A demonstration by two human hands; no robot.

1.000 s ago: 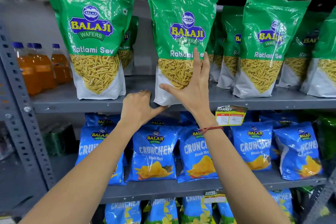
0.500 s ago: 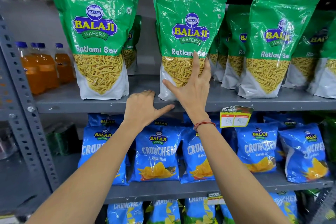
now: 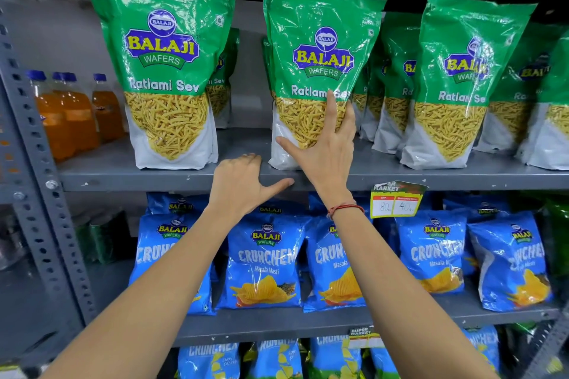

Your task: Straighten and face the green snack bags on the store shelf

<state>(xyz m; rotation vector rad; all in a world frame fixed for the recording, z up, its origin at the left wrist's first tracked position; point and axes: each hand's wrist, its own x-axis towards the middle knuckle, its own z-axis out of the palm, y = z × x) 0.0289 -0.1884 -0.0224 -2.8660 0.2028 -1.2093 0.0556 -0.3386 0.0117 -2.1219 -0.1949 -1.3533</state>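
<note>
The right hand (image 3: 326,144) is pressing, fingers spread wide, against the middle Ratlami Sev bag (image 3: 317,71) standing at the shelf (image 3: 123,174) front, squaring it. The left hand (image 3: 243,181), loosely curled, is resting on the edge. Next, probably nudging the right-hand bag (image 3: 462,83) forward-facing.

A grey metal shelving unit (image 3: 308,177) fills the view, its perforated upright (image 3: 37,163) rising at the left and a pale grey back panel (image 3: 55,40) behind the upper tier. Above the top shelf the space is dark, perhaps an unlit ceiling. Light glares off the shiny packaging from the front.
</note>
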